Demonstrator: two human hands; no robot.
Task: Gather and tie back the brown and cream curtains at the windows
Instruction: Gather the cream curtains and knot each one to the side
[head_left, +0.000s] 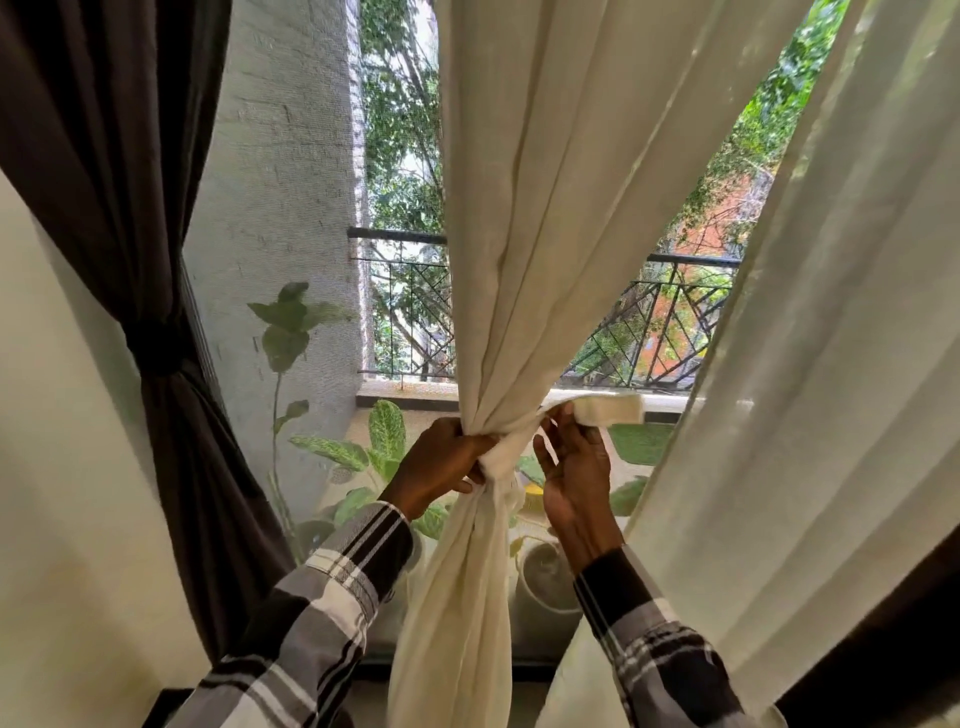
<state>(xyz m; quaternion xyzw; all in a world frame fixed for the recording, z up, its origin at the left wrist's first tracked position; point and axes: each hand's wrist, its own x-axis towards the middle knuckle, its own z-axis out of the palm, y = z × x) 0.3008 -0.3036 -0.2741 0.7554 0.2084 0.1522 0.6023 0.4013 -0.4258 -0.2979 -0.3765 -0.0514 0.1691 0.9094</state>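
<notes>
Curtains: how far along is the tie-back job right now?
Done: the brown curtain on the left is already cinched by its tie. In hand: the middle cream curtain is gathered; the left hand grips the bunch while the right hand holds the cream tie band, not yet fastened. Left: the right cream curtain hangs untied.

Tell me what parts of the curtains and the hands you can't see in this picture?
Head view only:
- Tops of the cream curtain and brown curtain: cut off by the upper edge, so the rod is unseen.
- Left hand fingers: curled behind the gathered cloth.
- How the tie strip wraps round the back: hidden by the bunch.
- Right hand palm: turned away.
- Pot under the plants: partly covered by the right sleeve and blurred by the screen.
</notes>
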